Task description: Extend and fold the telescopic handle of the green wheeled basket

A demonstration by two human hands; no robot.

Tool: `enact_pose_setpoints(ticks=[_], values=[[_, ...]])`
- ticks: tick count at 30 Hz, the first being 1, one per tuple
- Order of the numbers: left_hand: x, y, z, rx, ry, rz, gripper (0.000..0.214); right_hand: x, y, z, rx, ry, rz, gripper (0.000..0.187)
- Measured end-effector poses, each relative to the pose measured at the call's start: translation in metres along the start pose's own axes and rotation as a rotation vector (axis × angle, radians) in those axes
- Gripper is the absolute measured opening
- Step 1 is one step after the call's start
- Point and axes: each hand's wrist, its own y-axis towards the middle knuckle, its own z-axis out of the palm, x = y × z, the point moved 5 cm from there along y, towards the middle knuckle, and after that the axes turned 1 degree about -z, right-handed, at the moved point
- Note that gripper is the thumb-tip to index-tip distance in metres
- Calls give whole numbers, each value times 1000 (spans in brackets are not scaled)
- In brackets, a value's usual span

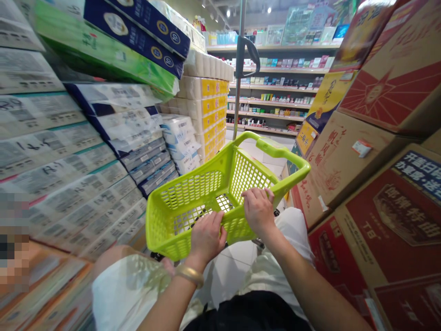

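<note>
**A:** Where was the basket (193, 193)?

**B:** Directly in front of the person, low in the view, above their white clothes. It was lime-green plastic mesh, with a metal pole (240, 69) rising just behind it.

**A:** And the hands?

**B:** Both were on it. The left hand (206, 236), with a gold bangle (188, 275) on its wrist, gripped the near rim. The right hand (258, 211) held the rim on the right side.

**A:** What were the fingers doing?

**B:** On both hands they lay close together, curled over the rim, not spread. None was pinching anything.

**A:** What stood around them?

**B:** Stacked toilet paper (203, 92) rose on the left, and printed cartons (389, 230) on the right. Shelves (272, 87) of goods stood farther ahead, well beyond the basket.
</note>
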Motion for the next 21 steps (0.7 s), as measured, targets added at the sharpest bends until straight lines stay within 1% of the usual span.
enact_pose_setpoints(ticks=[2,5,8,10,12,15,17,19,21], values=[[0,0,0,5,-4,-1,33,11,-3,4,28,12,-31,16],[1,-1,1,18,-3,0,31,36,-11,13,90,62,-120,12],[3,-3,1,23,4,0,31,49,-17,19,118,118,-162,18],[3,-4,1,24,6,2,33,45,-18,19,101,140,-145,21],[4,-5,1,21,6,1,35,30,-14,13,54,137,-94,20],[3,-6,1,8,1,-2,36,4,-7,1,-47,77,11,18],[2,-6,0,0,1,-4,36,-5,-4,-5,-90,31,56,19],[2,-6,1,1,1,-12,35,-2,-5,-5,-81,10,68,21],[3,-6,1,8,-2,-18,35,11,-10,0,-27,30,38,22]])
